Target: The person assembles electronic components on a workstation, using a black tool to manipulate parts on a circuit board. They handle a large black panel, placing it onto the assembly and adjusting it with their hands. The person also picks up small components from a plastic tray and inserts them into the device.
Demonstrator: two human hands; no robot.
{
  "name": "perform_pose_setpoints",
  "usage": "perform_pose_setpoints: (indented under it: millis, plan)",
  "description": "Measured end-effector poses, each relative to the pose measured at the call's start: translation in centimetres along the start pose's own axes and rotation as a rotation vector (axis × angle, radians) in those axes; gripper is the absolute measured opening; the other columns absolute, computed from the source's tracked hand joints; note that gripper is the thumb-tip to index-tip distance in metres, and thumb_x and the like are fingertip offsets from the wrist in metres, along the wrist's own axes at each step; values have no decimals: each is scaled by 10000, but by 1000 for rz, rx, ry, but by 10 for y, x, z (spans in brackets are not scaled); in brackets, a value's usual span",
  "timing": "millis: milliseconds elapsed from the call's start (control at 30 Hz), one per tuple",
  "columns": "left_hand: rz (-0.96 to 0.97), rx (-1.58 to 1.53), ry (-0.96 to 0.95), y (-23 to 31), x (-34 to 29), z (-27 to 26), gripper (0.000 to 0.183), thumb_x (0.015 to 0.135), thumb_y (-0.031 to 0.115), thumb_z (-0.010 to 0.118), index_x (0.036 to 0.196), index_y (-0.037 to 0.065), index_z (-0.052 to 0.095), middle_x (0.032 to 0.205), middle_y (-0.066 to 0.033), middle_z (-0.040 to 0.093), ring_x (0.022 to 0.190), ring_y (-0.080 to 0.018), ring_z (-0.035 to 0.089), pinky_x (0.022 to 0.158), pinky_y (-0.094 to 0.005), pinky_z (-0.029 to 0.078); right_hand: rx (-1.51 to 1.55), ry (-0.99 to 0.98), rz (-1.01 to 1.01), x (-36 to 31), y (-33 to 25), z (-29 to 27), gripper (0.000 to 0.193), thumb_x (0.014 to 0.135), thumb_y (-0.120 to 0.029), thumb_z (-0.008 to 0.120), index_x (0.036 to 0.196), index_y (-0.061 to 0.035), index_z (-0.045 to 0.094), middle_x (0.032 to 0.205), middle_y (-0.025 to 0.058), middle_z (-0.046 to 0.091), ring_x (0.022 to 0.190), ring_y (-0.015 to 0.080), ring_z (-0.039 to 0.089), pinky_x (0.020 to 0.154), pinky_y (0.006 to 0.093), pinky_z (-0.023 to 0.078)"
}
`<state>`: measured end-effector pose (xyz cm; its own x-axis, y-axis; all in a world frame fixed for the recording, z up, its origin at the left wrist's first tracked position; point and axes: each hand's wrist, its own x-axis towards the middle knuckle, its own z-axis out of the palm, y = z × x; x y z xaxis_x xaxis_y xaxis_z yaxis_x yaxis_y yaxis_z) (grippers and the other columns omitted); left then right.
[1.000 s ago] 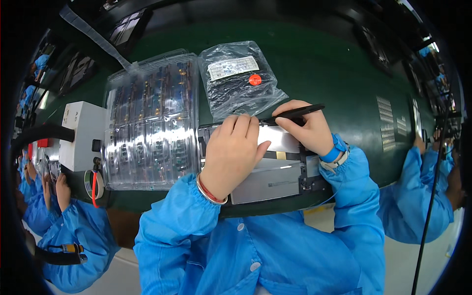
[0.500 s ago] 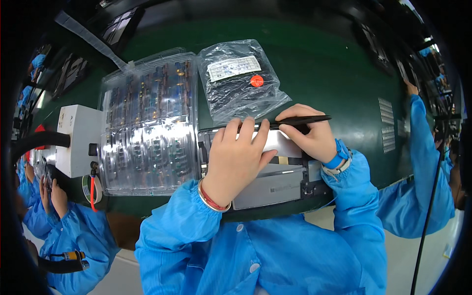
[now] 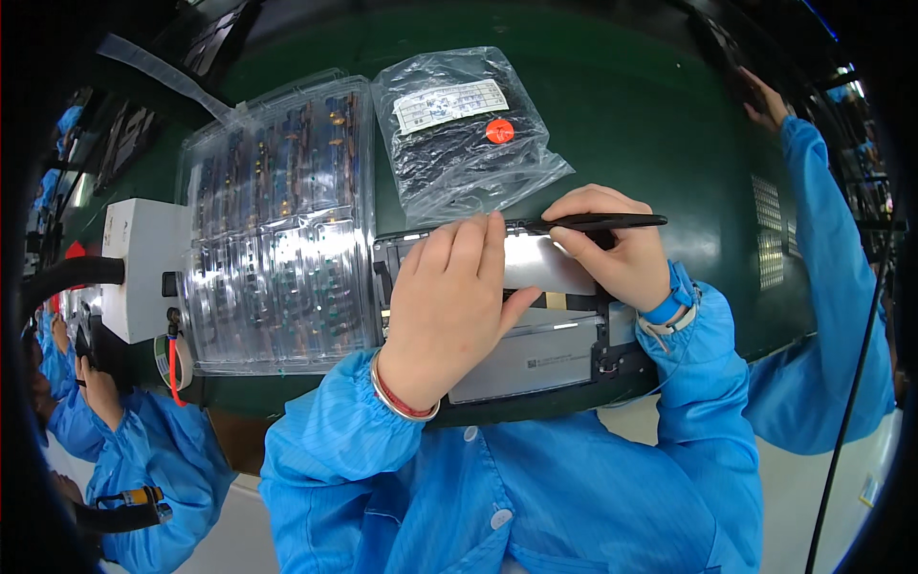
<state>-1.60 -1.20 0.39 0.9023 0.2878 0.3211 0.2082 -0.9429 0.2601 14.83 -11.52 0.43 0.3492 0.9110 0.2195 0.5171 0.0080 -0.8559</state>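
Fingers flat on glossy metal panel, slim black stylus alongside

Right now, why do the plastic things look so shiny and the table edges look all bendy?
In the head view, overhead lamps bounce white glare off the clear plastic tray, the plastic bag and the silver panel beside the left hand; the fisheye lens curves the green table and darkens the picture's corners.
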Motion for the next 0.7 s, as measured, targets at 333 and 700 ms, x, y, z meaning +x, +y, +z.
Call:
perform_pose_setpoints:
  millis: [333,700]
  plan:
    - [-37,-345,323,-7,-28,-96,517,781,227,599,1196,-24,418,1123,-204,506,923,-270,567,732,-345,470,279,176,32,-5,11,-1,166,791,-13,570,957,-3,565,894,43,536,809,91,506,705,216,406]
    - [119,-517,712,-3,-50,-180,464,712,156,628,1122,1,476,1050,-162,537,913,-268,563,749,-348,460,237,295,-41,3,13,-2,148,806,-12,557,953,0,558,879,29,539,810,81,498,726,207,405]
